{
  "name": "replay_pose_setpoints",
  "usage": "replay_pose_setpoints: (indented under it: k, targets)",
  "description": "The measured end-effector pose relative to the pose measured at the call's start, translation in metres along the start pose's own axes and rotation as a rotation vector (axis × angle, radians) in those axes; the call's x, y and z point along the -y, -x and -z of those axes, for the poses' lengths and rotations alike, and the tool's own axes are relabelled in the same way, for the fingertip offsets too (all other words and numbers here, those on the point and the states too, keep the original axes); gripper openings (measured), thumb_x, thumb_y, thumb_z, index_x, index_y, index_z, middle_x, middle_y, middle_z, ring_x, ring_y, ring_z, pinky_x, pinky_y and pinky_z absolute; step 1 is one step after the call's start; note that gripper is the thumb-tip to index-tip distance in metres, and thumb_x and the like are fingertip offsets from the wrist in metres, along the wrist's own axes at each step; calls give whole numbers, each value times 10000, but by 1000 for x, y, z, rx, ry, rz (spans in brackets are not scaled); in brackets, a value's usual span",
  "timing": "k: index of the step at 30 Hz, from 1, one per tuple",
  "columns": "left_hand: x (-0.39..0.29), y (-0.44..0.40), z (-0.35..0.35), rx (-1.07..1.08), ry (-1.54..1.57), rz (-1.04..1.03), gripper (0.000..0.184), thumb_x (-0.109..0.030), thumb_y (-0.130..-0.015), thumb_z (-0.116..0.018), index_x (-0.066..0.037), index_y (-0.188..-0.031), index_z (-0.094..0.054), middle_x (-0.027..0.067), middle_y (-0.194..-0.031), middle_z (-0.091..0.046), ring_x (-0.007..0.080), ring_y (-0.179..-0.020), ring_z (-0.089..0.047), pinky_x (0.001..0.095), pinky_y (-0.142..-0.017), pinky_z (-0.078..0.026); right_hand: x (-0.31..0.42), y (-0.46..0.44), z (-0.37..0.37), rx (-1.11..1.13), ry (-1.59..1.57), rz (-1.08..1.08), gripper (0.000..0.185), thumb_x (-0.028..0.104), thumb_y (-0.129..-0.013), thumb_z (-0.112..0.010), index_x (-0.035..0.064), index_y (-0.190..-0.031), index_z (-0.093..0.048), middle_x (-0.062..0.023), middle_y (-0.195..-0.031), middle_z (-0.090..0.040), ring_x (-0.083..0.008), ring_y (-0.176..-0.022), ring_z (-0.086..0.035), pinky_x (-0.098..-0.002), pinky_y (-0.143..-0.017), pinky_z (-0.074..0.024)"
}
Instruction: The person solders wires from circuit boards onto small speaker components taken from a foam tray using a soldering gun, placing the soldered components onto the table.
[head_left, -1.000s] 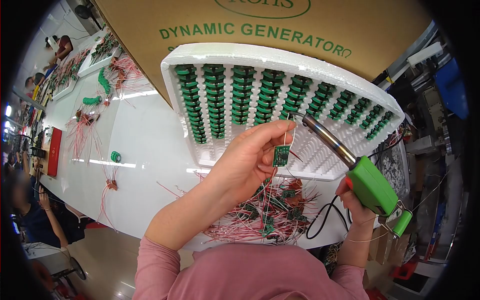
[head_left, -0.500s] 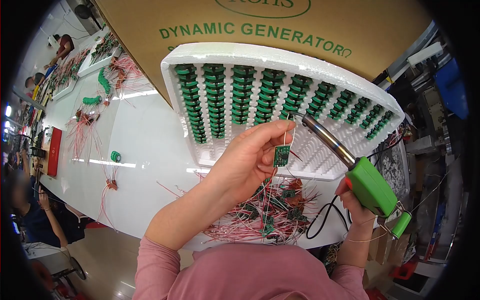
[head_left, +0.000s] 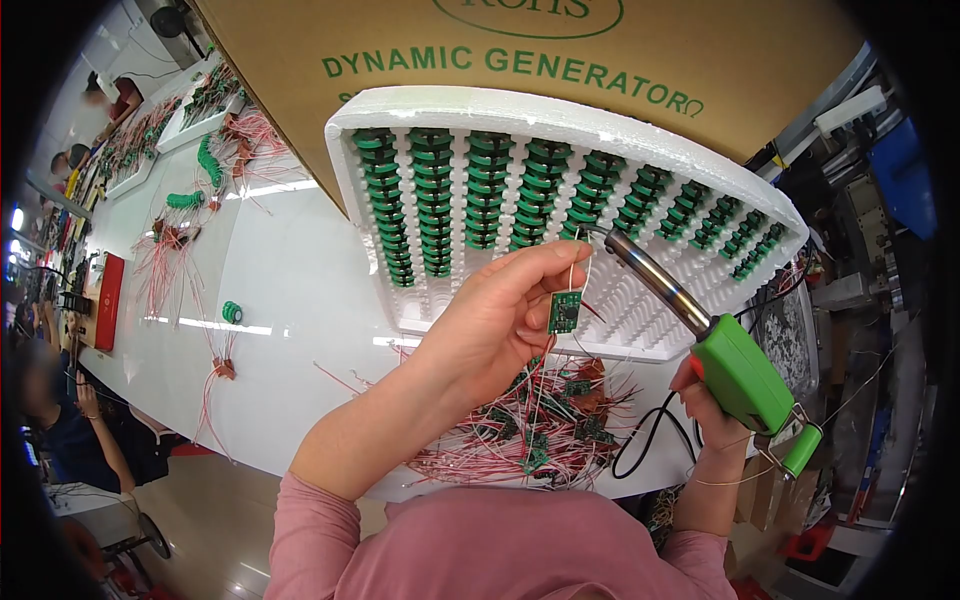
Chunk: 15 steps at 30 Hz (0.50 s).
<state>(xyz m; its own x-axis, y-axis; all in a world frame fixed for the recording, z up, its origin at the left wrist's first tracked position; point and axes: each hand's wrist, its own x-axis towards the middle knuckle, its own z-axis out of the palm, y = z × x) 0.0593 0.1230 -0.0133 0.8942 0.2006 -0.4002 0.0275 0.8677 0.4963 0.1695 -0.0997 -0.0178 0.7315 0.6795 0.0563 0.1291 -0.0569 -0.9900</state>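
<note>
Pinched fingers of my left hand (head_left: 515,310) hold white wires, and a small green circuit board (head_left: 565,313) hangs from these beside the fingertips. My right hand (head_left: 712,405) is wrapped round a green soldering gun (head_left: 745,372). The gun's bent tip reaches the top of the wires at my left fingertips; whether it touches them is too small to tell. Behind both hands leans a white foam tray (head_left: 450,108) with rows of green round parts (head_left: 430,190). Below my left hand lies a pile of boards with red and white wires (head_left: 500,440).
A large cardboard box (head_left: 400,45) stands behind the tray. To the left on the white table (head_left: 280,260) are a green coil (head_left: 232,313), wired brown parts (head_left: 222,370) and a red box (head_left: 105,300). A black cable loops at the right. Other people sit at the far left.
</note>
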Motion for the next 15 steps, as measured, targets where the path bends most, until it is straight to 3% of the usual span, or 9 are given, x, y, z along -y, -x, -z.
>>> replay_pose_setpoints:
  k: [15]
  targets:
    - [0,-1,0,-19,-3,-8,247,-196,-821,-571,-42,-1013,-551,-55,-735,-588,-15,-447,-382,144,-443,-339,-1,2,2,28,-33,2,283,-38,-677,-656,12,-852,-438,-93,-704,-590,-140,-620,-589,-218,-573,-470]
